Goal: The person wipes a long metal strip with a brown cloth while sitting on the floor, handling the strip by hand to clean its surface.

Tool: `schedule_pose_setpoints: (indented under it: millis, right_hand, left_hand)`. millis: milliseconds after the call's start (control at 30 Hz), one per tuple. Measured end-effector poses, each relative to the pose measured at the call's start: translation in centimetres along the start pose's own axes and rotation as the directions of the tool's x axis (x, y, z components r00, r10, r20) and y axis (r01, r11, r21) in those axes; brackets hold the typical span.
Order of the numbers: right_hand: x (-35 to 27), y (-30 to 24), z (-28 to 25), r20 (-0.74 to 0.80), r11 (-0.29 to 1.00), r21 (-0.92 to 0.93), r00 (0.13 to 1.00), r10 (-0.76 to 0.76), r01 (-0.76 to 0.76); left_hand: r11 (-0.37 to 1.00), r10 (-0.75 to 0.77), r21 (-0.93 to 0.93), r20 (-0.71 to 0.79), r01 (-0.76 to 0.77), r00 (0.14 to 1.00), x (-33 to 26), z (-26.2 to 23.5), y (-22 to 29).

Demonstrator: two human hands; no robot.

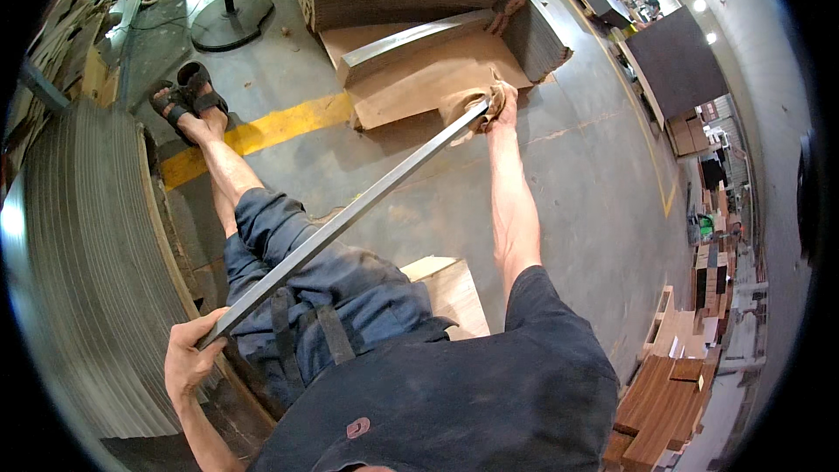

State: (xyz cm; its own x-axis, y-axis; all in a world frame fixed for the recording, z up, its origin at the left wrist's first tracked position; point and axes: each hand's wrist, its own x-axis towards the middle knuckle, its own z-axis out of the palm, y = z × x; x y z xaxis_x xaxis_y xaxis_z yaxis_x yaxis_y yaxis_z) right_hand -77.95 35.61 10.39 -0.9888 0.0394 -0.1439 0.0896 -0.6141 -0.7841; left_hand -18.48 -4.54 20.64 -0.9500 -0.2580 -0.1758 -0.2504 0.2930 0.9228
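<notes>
A long, straight grey metal bar (pixel 350 214) slants across my lap, its near end at the lower left and its far end at the upper middle. My left hand (pixel 194 354) grips the near end, fingers curled around it. At the far end my right hand (pixel 502 109), arm stretched out, closes on a crumpled brown rag (pixel 463 107) pressed against the bar. The cloth partly hides those fingers. Beyond it, a shiny metal bar (pixel 415 38) lies along a brown cardboard sheet (pixel 437 83) on the floor.
Tall stacks of flat sheets stand on my left (pixel 92 271) and ahead (pixel 393 0). A wooden board (pixel 454 293) is beside my hip. A round black stand base (pixel 232 24) rests beyond my sandalled feet (pixel 197 92). Wood pieces (pixel 660 402) are piled at the right.
</notes>
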Motion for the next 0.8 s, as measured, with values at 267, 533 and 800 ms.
schedule_pose_setpoints:
  millis: [267, 533, 800]
  right_hand:
    - [-2.3, -0.2, -0.9, 0.197, 0.99, 0.109, 0.974, -0.108, 0.088]
    - [-5.8, -1.7, 3.5, 0.121, 0.984, 0.105, 0.98, -0.156, 0.143]
    - [2.9, -8.5, 0.1, -0.003, 0.958, -0.156, 0.97, -0.244, 0.241]
  left_hand:
    - [0.744, 0.428, 0.571, -0.007, -0.348, 0.904, 2.0, 1.4, 1.5]
    - [0.795, 0.025, 0.601, 0.093, -0.076, 0.995, 1.1, 2.1, -2.3]
    - [0.893, 0.048, 0.45, -0.081, -0.006, 0.996, 0.9, 2.5, -2.7]
